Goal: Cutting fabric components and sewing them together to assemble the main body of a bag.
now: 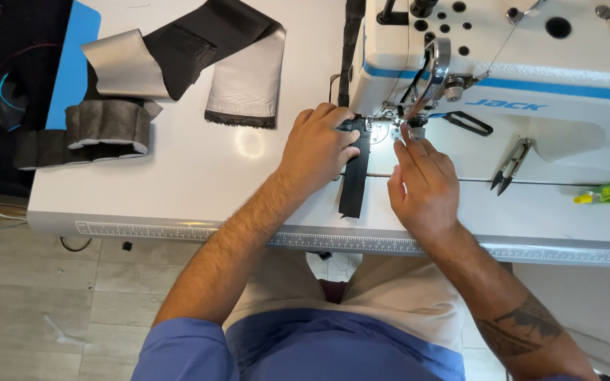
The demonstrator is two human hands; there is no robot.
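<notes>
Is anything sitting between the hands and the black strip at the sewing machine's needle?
Nothing visible. The left hand already rests on the black strip, and the right hand sits just beside it by the presser foot. The thread snips lie well off to the right.
</notes>
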